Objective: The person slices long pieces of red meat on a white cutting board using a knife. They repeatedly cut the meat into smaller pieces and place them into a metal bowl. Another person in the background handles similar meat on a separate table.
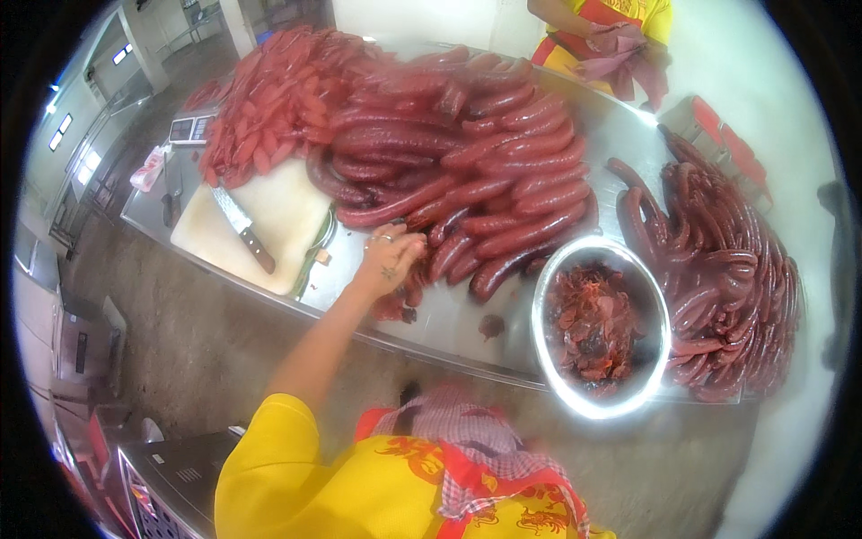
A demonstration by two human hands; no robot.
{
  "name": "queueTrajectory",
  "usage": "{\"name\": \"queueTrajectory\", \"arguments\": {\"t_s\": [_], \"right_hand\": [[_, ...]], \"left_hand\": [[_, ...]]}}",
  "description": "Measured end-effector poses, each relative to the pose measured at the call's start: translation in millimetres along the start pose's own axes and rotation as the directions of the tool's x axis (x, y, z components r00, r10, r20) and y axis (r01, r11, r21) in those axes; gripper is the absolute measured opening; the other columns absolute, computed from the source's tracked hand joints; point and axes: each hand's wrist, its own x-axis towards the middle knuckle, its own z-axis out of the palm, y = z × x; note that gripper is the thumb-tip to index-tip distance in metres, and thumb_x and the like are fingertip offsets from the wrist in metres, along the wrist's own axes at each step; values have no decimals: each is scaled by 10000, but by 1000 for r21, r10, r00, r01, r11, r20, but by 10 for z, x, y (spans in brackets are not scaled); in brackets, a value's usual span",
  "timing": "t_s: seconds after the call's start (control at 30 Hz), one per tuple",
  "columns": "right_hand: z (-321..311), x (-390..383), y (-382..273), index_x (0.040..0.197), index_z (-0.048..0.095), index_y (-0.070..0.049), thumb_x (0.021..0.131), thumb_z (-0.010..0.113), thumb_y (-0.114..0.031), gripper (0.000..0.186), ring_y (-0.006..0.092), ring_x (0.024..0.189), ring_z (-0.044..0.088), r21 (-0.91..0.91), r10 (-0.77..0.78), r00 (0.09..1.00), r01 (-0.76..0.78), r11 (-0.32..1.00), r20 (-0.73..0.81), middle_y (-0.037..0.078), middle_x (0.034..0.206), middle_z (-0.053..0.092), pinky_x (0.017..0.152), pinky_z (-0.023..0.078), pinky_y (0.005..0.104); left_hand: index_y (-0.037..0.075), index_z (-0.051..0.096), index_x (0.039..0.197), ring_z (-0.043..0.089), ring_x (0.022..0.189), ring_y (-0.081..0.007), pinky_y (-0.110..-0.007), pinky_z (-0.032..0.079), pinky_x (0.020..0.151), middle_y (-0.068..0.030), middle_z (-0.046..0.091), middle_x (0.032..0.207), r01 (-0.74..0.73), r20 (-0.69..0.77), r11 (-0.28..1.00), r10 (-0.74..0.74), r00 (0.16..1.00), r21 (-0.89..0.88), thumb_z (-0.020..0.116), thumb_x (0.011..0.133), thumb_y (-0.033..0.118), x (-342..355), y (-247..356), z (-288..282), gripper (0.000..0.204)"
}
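Note:
My left hand (392,258) reaches over the steel table (341,314), fingers curled closed at the front of a heap of glossy dark red sausages (503,180), beside dark red scraps (411,292). What exactly it grips is hidden. To its left lies a white cutting board (278,207) with a wood-handled knife (242,231) on it. At the right stands a steel bowl (548,377) of dark scraps (593,323), beside another heap of long sausages (718,278). My right hand is not in view.
Sliced red pieces (269,99) are heaped behind the board, near a scale (189,130). Across the table a person in yellow (602,36) holds a cloth (628,63). Red items (727,148) sit at the back right. A steel unit (166,481) stands at lower left.

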Motion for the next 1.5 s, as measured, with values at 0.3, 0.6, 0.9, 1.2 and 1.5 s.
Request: {"name": "queueTrajectory", "arguments": {"t_s": [0.3, 0.6, 0.9, 1.2, 1.5], "right_hand": [[82, 387, 480, 872, 655, 35, 900, 608, -283, 323, 246, 588, 656, -136, -25, 999, 30, 990, 35, 142, 726, 665, 523, 533, 380], [76, 48, 152, 893, 639, 3, 902, 597, -283, 289, 230, 571, 650, -191, -60, 994, 42, 981, -89, 135, 717, 654, 465, 512, 363], [-71, -56, 162, 888, 643, -34, 903, 589, -277, 250, 209, 490, 614, -132, -125, 991, 117, 984, -52, 108, 683, 632, 405, 464, 339], [-85, -285, -32, 936, 651, -31, 894, 603, -274, 252, 204, 500, 609, -146, -143, 986, 130, 981, -81, 102, 673, 621, 407, 465, 336], [-216, -851, 107, 956, 649, -10, 865, 637, -273, 279, 220, 536, 636, -71, 40, 989, -50, 996, -142, 113, 707, 644, 443, 508, 356]], "left_hand": [[120, 634, 1214, 219, 1417, -414, -526, 124, 1147, -248, 370, 1452, 135, 324, 987, -156, 933, 88, 351, 991, 518, -60, -109, 191, 536], [35, 429, 1372, 431, 1274, -397, -486, 272, 1098, -182, 468, 1366, 41, 474, 970, 80, 877, -239, 815, 684, 417, -451, 66, -432, 876], [20, 491, 1302, 355, 1313, -425, -575, 194, 1104, -201, 465, 1346, 239, 40, 926, -262, 964, 294, 648, 811, 449, -535, 627, 511, 671], [30, 633, 884, 596, 727, -378, -451, 514, 690, -176, 605, 829, 21, -2, 955, -21, 1000, 297, 671, 767, 230, -327, 327, 416, 235], [-25, 716, 898, 646, 683, -129, -287, 513, 641, -102, 712, 762, 592, 175, 747, -566, 805, -303, 682, 755, 192, -157, 713, -218, 262]]}}
